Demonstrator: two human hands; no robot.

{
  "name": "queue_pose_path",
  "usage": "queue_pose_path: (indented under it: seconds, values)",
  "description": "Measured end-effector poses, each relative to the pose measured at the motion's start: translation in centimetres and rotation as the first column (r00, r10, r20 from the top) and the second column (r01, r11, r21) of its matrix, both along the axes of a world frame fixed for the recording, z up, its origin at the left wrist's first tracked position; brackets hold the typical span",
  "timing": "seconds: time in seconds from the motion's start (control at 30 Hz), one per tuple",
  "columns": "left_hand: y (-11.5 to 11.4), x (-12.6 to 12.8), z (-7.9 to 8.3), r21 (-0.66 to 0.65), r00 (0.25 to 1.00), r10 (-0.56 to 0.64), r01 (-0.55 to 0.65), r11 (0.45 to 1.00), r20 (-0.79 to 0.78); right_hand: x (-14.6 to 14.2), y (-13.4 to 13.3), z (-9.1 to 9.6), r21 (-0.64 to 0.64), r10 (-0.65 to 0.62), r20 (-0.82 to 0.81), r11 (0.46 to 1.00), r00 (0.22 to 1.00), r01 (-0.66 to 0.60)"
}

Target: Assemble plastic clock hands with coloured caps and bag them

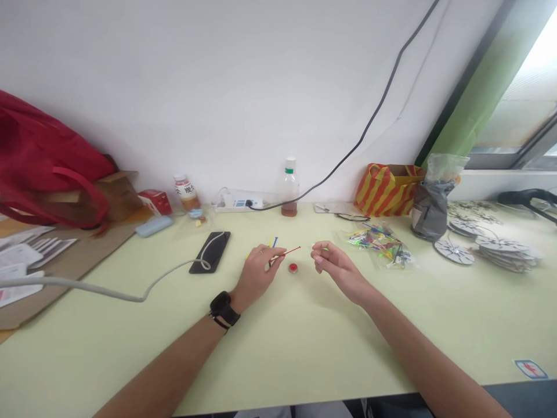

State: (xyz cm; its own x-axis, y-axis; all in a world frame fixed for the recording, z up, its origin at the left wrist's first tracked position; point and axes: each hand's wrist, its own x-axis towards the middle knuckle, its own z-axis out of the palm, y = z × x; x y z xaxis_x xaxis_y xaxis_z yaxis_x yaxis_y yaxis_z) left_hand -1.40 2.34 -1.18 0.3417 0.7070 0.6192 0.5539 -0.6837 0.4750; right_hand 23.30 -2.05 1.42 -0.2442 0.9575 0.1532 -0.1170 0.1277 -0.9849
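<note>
My left hand (258, 270), with a black watch on its wrist, pinches a thin red plastic stick (292, 251) that points right and slightly away from me. Facing it across a small gap is my right hand (337, 268), its fingertips pressed together. A speck of green shows at those fingers, too small to name. Between the hands, a small round red piece with a pale rim (293, 268) lies on the table. Just beyond my left fingers stands or lies a blue stick (275, 241), with bits of yellow beside it, partly hidden by the hand.
Left of my hands lies a black phone (210, 252) with a grey cable over it. A bottle (289, 188) and a power strip (243, 201) stand by the wall. Bags of coloured sticks (383, 242), a grey bag (430, 212) and stacked discs (507, 251) are at right.
</note>
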Motion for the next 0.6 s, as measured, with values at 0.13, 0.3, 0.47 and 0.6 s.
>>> queue_pose_path:
  seconds: [0.13,0.3,0.47,0.6]
  values:
    - [0.0,0.1,-0.5,-0.031,0.999,-0.043,0.042,0.999,-0.032,0.0,0.4,-0.7,0.044,0.040,0.019,0.998,0.999,-0.041]
    - [0.3,0.5,-1.3,0.030,0.990,-0.049,0.053,0.998,-0.129,-1.0,1.3,-3.1,0.285,-0.210,0.326,0.951,0.922,0.116]
    - [0.5,0.5,-1.4,0.110,0.979,-0.067,0.090,0.990,-0.194,-2.0,2.5,-5.1,0.373,-0.234,0.427,0.925,0.873,0.066]
    - [0.6,0.5,-1.2,0.067,0.969,-0.116,0.134,0.989,-0.218,-1.6,3.1,-5.4,0.363,-0.268,0.453,0.927,0.850,0.099]
